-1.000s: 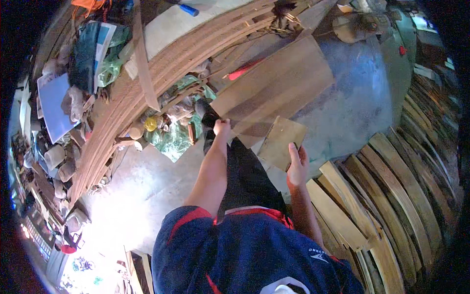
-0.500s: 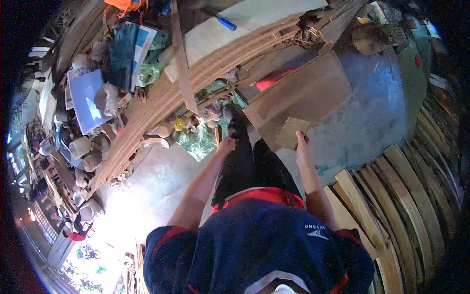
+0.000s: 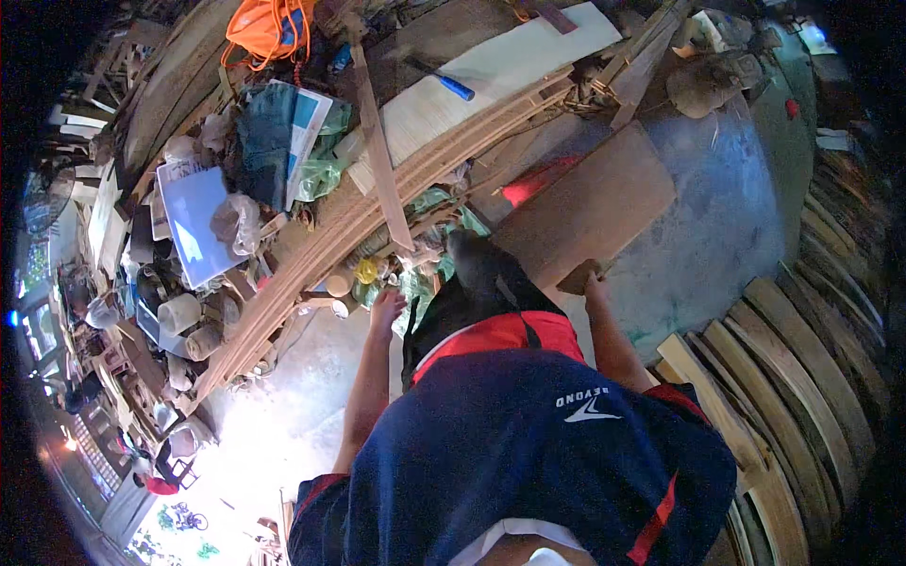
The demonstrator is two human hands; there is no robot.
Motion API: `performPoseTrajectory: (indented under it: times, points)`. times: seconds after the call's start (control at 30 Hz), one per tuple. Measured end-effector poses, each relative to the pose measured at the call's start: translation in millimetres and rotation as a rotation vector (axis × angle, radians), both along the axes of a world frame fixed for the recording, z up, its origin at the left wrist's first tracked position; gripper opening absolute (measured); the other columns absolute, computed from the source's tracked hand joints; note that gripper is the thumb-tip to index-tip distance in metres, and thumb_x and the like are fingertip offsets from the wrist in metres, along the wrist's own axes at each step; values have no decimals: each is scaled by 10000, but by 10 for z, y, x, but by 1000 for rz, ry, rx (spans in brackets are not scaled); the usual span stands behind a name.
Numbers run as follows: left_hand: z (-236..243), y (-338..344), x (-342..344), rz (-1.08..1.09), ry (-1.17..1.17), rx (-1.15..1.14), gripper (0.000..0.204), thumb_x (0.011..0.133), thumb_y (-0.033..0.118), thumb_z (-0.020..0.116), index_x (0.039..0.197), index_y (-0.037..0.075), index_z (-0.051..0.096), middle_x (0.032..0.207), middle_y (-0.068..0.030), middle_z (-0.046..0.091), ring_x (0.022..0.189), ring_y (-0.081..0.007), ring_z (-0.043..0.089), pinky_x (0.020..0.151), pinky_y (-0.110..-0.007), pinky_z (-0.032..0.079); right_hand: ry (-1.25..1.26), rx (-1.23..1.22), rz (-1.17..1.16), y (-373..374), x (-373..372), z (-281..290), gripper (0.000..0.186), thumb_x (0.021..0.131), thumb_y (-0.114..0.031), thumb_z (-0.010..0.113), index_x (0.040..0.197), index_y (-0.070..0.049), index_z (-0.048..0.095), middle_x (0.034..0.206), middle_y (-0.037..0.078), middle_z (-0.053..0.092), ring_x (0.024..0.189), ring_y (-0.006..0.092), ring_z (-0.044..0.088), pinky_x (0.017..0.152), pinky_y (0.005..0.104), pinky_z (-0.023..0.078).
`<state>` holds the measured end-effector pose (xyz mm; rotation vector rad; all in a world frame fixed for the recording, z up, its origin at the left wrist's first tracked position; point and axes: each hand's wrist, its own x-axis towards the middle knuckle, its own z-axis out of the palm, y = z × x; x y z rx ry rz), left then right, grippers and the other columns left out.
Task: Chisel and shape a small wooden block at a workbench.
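My right hand [image 3: 594, 283] grips a small square wooden board [image 3: 576, 275], seen nearly edge-on beside my right leg, in front of a larger brown panel [image 3: 604, 189] on the floor. My left hand [image 3: 387, 304] hangs by my left leg with fingers loosely apart and nothing in it, near the rubble of green plastic and small pieces [image 3: 420, 283] under the long stacked planks [image 3: 274, 292]. A loose narrow plank [image 3: 377, 160] crosses that stack.
Cluttered left side holds a blue plastic sheet [image 3: 198, 241] and containers [image 3: 179, 314]. An orange bag [image 3: 264, 28] and blue-handled tool [image 3: 453, 87] lie above. Slats [image 3: 783, 368] line the right. A person in red [image 3: 160, 483] is at the bright lower-left opening.
My left hand has moved from in front of my legs out to the left. My right hand with the small board has dropped beside my right leg. The surroundings have shifted in view.
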<state>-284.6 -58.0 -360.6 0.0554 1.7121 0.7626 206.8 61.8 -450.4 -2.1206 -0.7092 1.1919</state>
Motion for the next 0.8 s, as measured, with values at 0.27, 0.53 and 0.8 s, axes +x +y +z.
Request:
performPoseTrajectory:
  times: [0.27, 0.53, 0.8]
  points:
    - [314, 542, 35, -87, -53, 102, 252, 900, 318, 471, 1040, 119, 534, 913, -32, 629, 832, -132, 611, 678, -254, 437, -11, -277, 10, -121, -208, 319, 374, 801, -302, 601, 978, 23, 545, 857, 128, 572, 767, 245, 566, 603, 368, 490]
    - [707, 545, -200, 17, -34, 216, 269, 907, 313, 463, 1043, 102, 561, 942, -27, 634, 861, -117, 596, 705, -249, 437, -189, -397, 486, 218, 197, -407, 510, 776, -366, 578, 1118, -5, 465, 893, 194, 574, 794, 316, 576, 656, 418, 487]
    - [968, 1074, -147, 95, 159, 245, 249, 916, 263, 462, 1036, 56, 531, 928, -62, 625, 835, -139, 604, 693, -239, 445, -938, 16, 349, 1354, -615, 25, 671, 750, -490, 572, 1098, 82, 525, 949, 235, 610, 872, 335, 601, 754, 413, 463]
